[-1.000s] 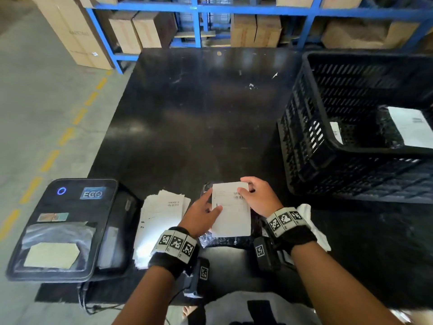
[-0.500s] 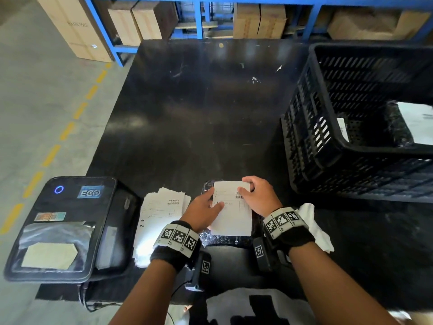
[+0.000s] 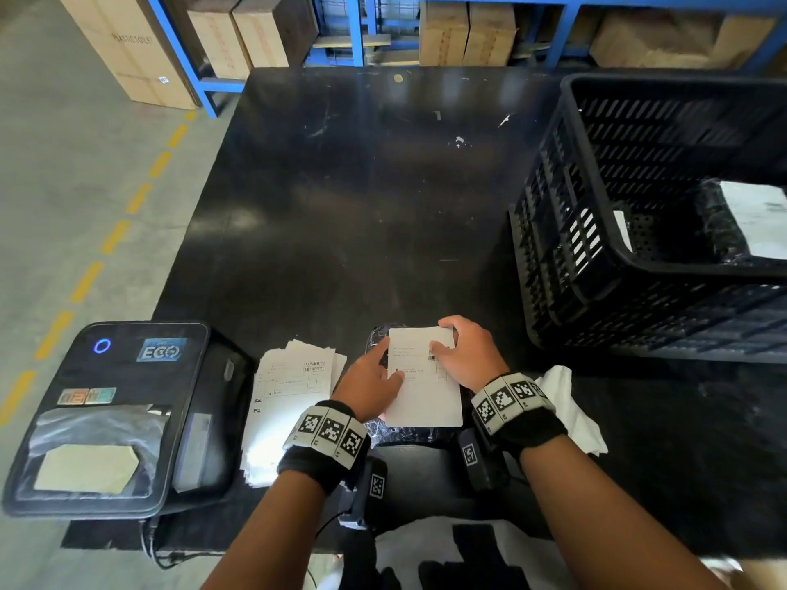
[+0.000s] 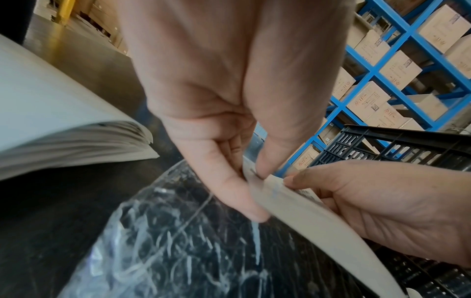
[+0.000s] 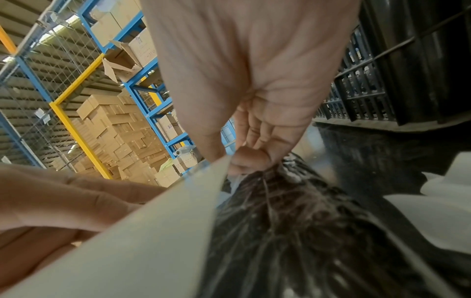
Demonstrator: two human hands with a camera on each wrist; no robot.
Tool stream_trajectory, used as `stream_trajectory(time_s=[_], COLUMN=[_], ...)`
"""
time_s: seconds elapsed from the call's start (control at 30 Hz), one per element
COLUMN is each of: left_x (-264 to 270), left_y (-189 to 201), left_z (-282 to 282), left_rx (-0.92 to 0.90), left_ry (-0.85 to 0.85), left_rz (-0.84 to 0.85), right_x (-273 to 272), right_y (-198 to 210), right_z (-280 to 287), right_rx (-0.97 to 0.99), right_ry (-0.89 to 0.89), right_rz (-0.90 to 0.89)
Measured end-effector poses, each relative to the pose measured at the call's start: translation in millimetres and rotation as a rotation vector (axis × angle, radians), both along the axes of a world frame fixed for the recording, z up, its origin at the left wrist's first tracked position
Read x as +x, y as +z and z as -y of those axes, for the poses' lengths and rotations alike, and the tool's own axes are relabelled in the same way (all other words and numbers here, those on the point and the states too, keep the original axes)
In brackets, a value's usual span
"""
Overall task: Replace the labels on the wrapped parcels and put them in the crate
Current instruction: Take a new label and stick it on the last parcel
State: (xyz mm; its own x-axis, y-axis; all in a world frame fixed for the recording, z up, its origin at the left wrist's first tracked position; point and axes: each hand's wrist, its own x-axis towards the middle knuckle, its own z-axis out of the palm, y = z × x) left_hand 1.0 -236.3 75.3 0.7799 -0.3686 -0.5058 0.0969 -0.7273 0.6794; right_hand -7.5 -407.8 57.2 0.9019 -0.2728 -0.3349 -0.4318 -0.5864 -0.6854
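Label [image 3: 426, 376], thin floppy sheet w/ both hands pinching its far edges — left hand [image 3: 369, 379] & right hand [image 3: 468, 355] — sits over soft slick wrapped parcel [image 4: 191, 242] at near table [image 3: 383, 206] edge, so prob best held by edges.

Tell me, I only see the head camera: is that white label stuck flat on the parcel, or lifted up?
Observer: Lifted. The left wrist view shows the label curving up off the wrapped parcel, with the left hand pinching its edge in its fingers.
Operator: What's the other hand doing underneath?
Observer: The right wrist view shows the right hand pinching the label's far corner between thumb and fingers, above the parcel.
Operator: Is the paper pile thick?
Observer: Side-on in the left wrist view, the stack of sheets has many layers, with fanned edges.
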Motion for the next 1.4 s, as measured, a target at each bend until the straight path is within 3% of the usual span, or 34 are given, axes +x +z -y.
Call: stream_trajectory(time_s=[0.7, 0.83, 1.0, 1.17, 1.3, 1.4], left_x=[-4.4, -7.5, -8.9, -17.6, -24.9, -30.6], left_y=[-8.8, -12.2, -13.1, -14.7, -31.4, -36.0], left_z=[1.4, -0.5, -1.9, 8.1, 4.7, -4.6], left_rx=[0.017, 0.037, 0.181, 0.513, 0.461, 0.44], left_ry=[0.012, -0.032, -0.099, -0.188, -0.29, -0.233], left_rz=[-0.006, -0.011, 0.188, 0.571, 0.489, 0.458], right_x=[-14.5, -22.4, -24.1, -26.3, -39.6, -50.1], right_y=[2.8, 4.4, 4.5, -0.8, -2.3, 3.5], right_z=[9.7, 11.6, 7.2, -6.0, -10.9, -5.0], right_rx=[0.044, -0.077, -0.19, -0.28, -0.328, -0.381], right_ry=[-0.126, -0.111, 0.023, 0.319, 0.363, 0.27], right_rz=[-0.072, -0.056, 0.113, 0.045, 0.032, 0.035])
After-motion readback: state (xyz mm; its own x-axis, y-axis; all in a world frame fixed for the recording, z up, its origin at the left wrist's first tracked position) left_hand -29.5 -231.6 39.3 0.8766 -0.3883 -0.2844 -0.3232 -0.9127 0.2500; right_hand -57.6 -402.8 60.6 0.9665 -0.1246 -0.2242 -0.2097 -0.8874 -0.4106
